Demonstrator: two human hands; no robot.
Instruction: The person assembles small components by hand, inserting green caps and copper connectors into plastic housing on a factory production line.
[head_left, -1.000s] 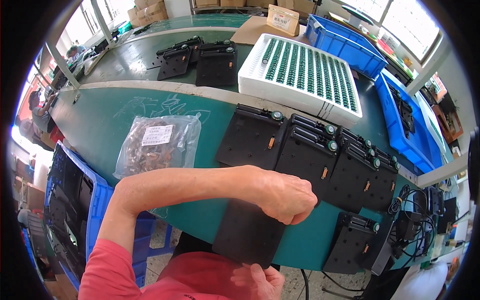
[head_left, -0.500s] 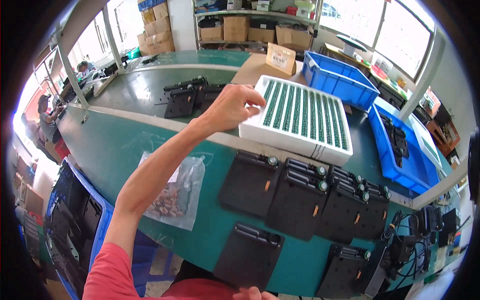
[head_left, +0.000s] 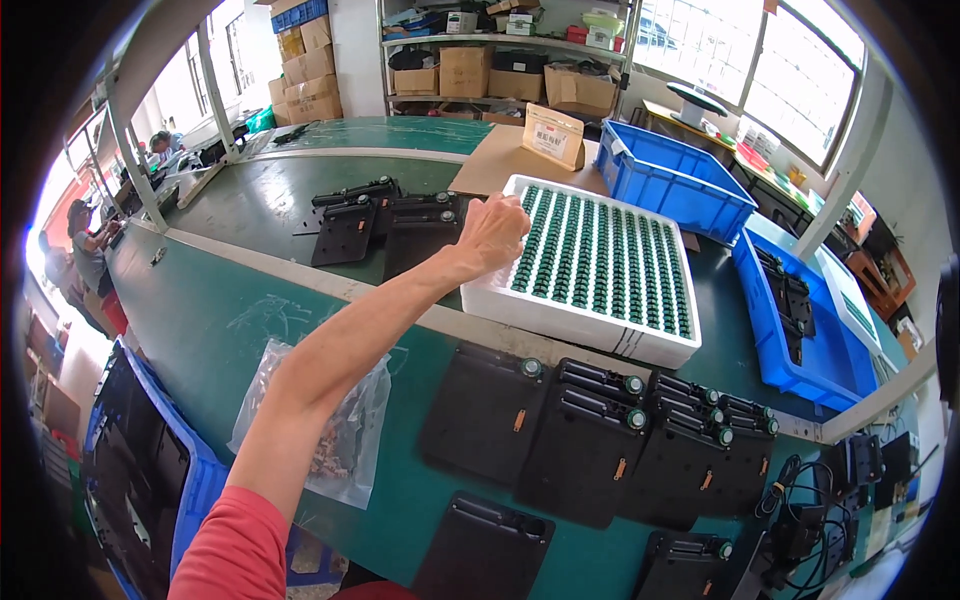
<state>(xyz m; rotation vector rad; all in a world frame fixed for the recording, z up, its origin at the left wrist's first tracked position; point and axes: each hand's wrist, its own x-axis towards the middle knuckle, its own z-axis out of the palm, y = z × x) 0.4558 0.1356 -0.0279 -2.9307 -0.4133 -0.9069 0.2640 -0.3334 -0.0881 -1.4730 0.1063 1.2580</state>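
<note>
My left hand (head_left: 492,235) reaches over the left side of a white foam tray (head_left: 580,325), its fingers curled together at the leftmost row of small round green parts (head_left: 600,255). What the fingertips hold, if anything, is hidden. Below the forearm lies a clear plastic bag (head_left: 350,455) of small copper-coloured pieces. A flat black panel (head_left: 482,550) lies at the near edge, with no green part at its corner. Several similar black panels (head_left: 575,445) beyond it carry a round green part and a small orange strip. My right hand is out of view.
A blue crate (head_left: 680,185) stands behind the tray; another blue bin (head_left: 800,310) with black parts is at right. More black panels (head_left: 345,230) lie at far left. Black cables (head_left: 800,490) tangle at right. A blue crate (head_left: 190,470) of black parts stands at left.
My left hand has lowered onto the tray's left row, its fingers now down among the green parts. My right hand has left the lower edge of view. The view has shifted slightly.
</note>
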